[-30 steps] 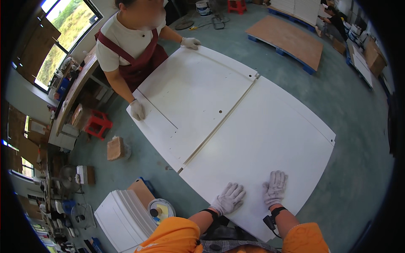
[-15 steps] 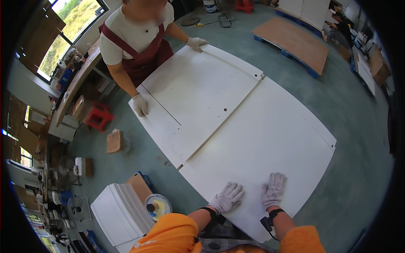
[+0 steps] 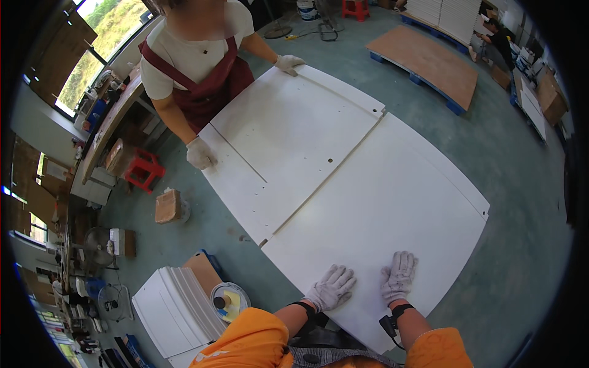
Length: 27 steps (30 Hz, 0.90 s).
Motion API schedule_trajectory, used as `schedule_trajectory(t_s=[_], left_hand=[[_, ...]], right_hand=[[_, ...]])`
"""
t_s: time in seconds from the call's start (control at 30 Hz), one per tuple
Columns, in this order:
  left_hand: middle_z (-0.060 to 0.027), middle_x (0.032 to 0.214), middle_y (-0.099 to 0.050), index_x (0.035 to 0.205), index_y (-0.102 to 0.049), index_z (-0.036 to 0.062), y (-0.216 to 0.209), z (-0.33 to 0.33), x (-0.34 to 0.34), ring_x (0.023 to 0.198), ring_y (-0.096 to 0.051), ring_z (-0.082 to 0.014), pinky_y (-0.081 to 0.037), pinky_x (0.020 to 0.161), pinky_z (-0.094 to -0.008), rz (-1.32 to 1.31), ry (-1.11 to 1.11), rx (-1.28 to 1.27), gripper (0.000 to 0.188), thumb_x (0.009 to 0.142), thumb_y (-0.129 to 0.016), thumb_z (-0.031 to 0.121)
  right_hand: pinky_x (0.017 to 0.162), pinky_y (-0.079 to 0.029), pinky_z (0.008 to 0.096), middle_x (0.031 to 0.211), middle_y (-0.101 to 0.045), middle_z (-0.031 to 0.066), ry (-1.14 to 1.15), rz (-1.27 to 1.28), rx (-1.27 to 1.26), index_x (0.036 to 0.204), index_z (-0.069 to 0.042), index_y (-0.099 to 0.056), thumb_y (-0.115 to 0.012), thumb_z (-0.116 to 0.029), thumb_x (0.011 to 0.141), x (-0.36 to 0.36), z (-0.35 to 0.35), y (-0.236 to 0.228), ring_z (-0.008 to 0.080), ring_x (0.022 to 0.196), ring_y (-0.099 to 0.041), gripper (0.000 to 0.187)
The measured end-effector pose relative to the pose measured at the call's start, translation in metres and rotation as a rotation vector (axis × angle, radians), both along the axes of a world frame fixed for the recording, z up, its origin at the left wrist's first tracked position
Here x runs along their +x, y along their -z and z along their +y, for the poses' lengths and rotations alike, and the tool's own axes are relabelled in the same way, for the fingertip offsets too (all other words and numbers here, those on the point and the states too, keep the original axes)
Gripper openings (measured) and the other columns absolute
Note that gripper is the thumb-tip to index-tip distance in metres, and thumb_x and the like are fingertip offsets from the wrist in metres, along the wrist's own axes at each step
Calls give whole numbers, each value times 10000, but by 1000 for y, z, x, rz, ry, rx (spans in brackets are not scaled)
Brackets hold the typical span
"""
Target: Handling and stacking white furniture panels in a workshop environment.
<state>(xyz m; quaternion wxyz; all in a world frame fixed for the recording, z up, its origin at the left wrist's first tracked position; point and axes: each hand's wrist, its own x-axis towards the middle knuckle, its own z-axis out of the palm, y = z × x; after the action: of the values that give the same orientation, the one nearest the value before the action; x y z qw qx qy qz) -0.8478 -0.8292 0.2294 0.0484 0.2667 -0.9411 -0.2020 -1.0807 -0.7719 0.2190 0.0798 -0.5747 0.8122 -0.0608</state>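
Both the left grip [image 3: 332,288] and the right grip [image 3: 399,276], gloved and palm down, are being rested on the near white panel [image 3: 380,202], each being flattened out with fingers extended and nothing being grasped by either. Along a narrow seam the near white panel is being met by the far white panel [image 3: 288,135], whose opposite end is being held near its corners by a co-worker's gloved hands [image 3: 199,153], while at lower left a stack of white panels [image 3: 172,310] is being flanked by a round tub [image 3: 245,294].
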Motion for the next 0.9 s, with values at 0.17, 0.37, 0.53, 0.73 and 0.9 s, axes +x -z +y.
schedule_trajectory(t_s=[0.17, 0.37, 0.53, 0.73, 0.9], left_hand=[[-169, 1334, -451, 1281, -460, 61, 4, 2, 0, 1263, -400, -356, -255, 1100, -490, 102, -30, -18, 473, 892, -485, 328], [-185, 1326, -451, 1263, -457, 44, 9, 2, 6, 1245, -420, -370, -266, 1095, -506, 154, -15, -29, 460, 881, -505, 297], [-199, 1339, -433, 1269, -445, 33, 12, 5, 7, 1259, -402, -372, -246, 1103, -510, 148, -1, -35, 462, 887, -490, 288], [-210, 1364, -408, 1293, -429, 28, 17, 6, 1, 1298, -354, -381, -203, 1118, -514, 132, 9, -14, 474, 904, -456, 298], [-208, 1379, -387, 1292, -410, 23, 18, 6, 3, 1302, -347, -381, -191, 1127, -496, 114, 3, -4, 475, 904, -444, 294]], right_hand=[[1156, -53, 498, 1423, -320, 185, -22, -10, 78, 1359, 11, -351, -556, -294, 811, 0, -3, -3, 368, 1373, -171, 660], [1162, -53, 473, 1433, -284, 192, 21, 62, 92, 1361, 25, -318, -562, -253, 825, 9, -2, -4, 344, 1372, -169, 651], [1162, -51, 477, 1401, -324, 187, 58, -60, 174, 1342, 26, -334, -596, -245, 799, 11, -13, -31, 357, 1364, -180, 661], [1161, -55, 479, 1408, -319, 187, 43, 1, 82, 1335, 37, -335, -611, -252, 799, 2, -1, -5, 355, 1364, -185, 669], [1162, -38, 474, 1437, -289, 186, 68, -45, 142, 1362, 32, -313, -590, -259, 818, 7, -6, -13, 352, 1380, -152, 676]])
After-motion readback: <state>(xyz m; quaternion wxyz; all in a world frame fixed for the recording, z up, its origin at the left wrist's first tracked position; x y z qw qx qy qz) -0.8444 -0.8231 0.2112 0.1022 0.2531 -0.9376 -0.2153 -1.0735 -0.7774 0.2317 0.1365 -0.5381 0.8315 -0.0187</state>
